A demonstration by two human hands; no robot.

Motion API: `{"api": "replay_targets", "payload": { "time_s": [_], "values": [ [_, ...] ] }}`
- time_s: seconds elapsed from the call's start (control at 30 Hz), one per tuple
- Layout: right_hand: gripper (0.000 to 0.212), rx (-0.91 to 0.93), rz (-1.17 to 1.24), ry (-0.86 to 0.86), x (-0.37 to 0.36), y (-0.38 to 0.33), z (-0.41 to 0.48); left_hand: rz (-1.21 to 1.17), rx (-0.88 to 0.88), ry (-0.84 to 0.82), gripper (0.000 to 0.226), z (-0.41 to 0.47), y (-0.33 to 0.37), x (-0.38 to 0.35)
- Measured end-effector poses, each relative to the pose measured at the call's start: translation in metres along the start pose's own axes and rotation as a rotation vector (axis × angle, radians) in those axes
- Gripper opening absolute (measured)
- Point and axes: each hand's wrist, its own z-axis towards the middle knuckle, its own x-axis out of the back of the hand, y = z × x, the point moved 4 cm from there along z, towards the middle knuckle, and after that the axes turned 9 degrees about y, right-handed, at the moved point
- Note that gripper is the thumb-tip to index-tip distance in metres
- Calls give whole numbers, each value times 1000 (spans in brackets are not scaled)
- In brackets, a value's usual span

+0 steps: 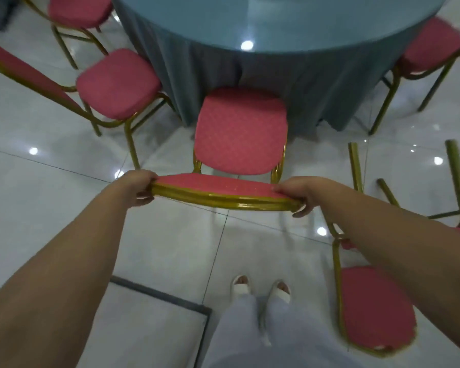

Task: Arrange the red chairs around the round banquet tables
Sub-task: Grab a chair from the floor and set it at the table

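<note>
left grip (141,191), right grip (295,193) on curved gold-rimmed backrest (223,193) | padded red seat (241,131)

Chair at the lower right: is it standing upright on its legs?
No, the red chair lies tipped over with its backrest flat on the tiled floor and its gold legs off the ground.

Red chairs (241,131) (117,83) (80,9) (433,46) (375,309): five, one overturned | round table (276,22): one | hands (141,189) (300,193): two | sandalled feet (241,284) (280,290): two
</note>
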Motion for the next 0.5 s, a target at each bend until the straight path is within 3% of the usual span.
{"api": "replay_targets", "payload": {
  "time_s": [0.1,0.17,0.27,0.37,0.43,0.5],
  "values": [
    [40,80,329,92,16,-20,-20,-298,-51,-39,24,-24,26,13],
    [40,126,537,119,24,-24,-26,-345,-146,-22,35,-42,38,7],
    [61,171,569,164,28,-14,-28,-193,-359,79,63,-63,36,-15],
    [66,320,501,330,33,10,-28,4,-480,172,94,-90,13,-53],
    [66,433,458,409,35,37,-35,212,-547,187,90,-110,-6,-89],
    [65,520,403,455,39,72,-46,519,-660,60,80,-134,-22,-137]
  ]
}}
